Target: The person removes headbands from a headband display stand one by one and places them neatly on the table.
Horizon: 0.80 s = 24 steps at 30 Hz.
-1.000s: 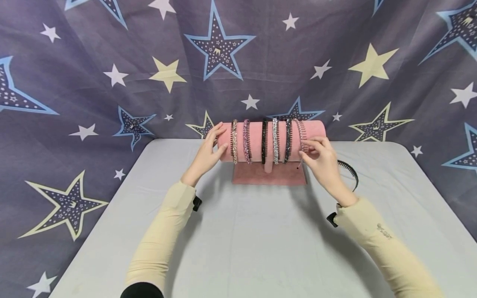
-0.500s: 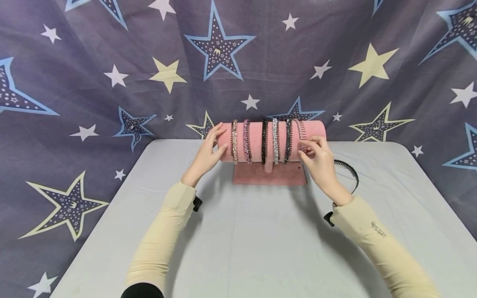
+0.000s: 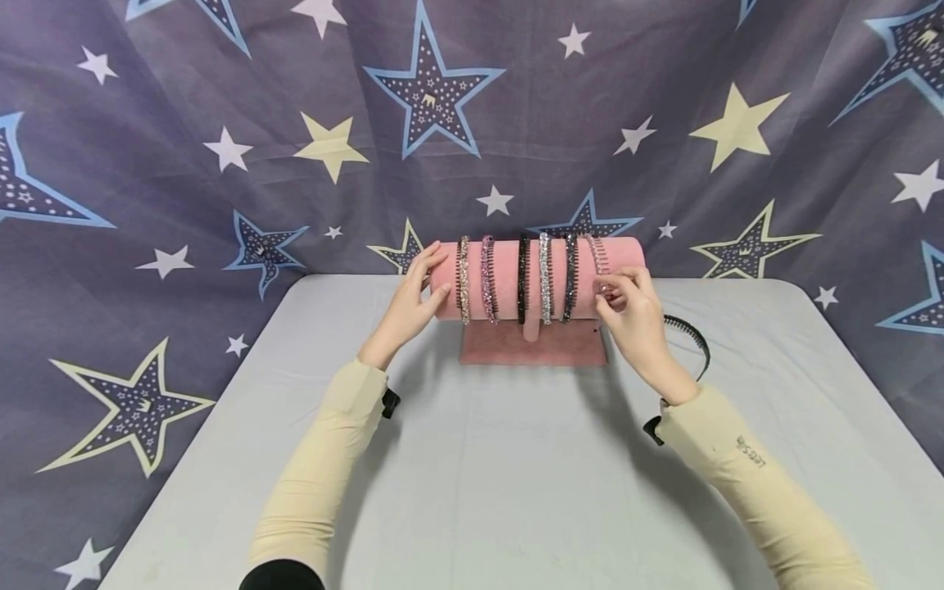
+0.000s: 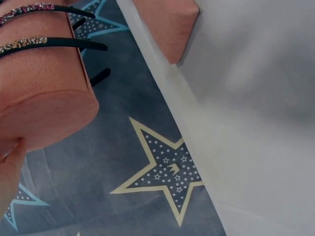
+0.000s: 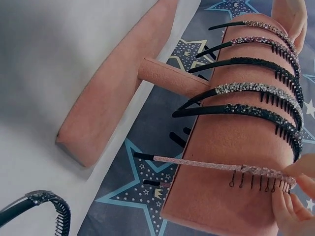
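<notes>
One right hand [image 3: 638,321]: pinches pink headband [image 5: 211,164].
Left hand [image 3: 407,306]: spread against the roll's [image 3: 507,279] end.
Five other headbands [image 3: 524,280]: between both hands.

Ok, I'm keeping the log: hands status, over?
Left hand on end of pink roll. Right hand pinching pink headband across it. Nothing visibly in the way.

On the right sleeve [image 3: 792,508] we find one short, dark line of lettering [image 3: 751,451], slanting along the forearm; it is small and blurred from here, so we can only say it looks like "LetsSlim". On the cloth [image 3: 413,190] we see printed signs: stars, several of the large dotted ones bearing a small pale crown [image 3: 430,102], clearest to us in the left wrist view's yellow-edged star [image 4: 167,169].
</notes>
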Tool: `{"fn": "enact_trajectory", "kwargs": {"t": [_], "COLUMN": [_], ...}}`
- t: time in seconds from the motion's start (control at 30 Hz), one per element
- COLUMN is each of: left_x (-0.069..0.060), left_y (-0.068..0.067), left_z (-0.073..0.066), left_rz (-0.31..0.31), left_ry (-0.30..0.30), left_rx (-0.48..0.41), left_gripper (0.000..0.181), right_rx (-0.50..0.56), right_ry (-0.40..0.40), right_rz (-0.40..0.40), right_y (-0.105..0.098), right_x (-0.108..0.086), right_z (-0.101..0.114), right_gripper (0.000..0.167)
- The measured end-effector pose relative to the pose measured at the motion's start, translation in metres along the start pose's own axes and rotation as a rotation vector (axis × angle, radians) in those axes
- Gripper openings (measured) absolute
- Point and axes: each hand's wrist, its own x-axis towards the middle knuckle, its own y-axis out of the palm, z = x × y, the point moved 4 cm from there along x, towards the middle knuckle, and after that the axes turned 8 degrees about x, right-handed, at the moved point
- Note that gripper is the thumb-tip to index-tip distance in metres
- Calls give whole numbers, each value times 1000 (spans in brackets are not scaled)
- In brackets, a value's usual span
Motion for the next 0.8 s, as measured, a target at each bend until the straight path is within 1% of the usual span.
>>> {"fn": "enact_trajectory", "kwargs": {"t": [0.17,0.33,0.67,0.8], "left_x": [0,0,1,1], "left_y": [0,0,0,0], "left_z": [0,1,1,1], "left_rz": [-2,-2,-1,-1], "left_ry": [6,4,2,6], "left_rx": [-2,-1,14,11], "left_gripper": [41,42,42,42], "right_rx": [-20,-31,-35,-19], "right_ry": [2,12,64,81], "right_rz": [-18,-17,-12,-8], "right_y": [-5,-10,-22,-27], "right_x": [1,2,4,6], "right_z": [-1,-3,-10,-14], "right_gripper": [23,23,22,23]}}
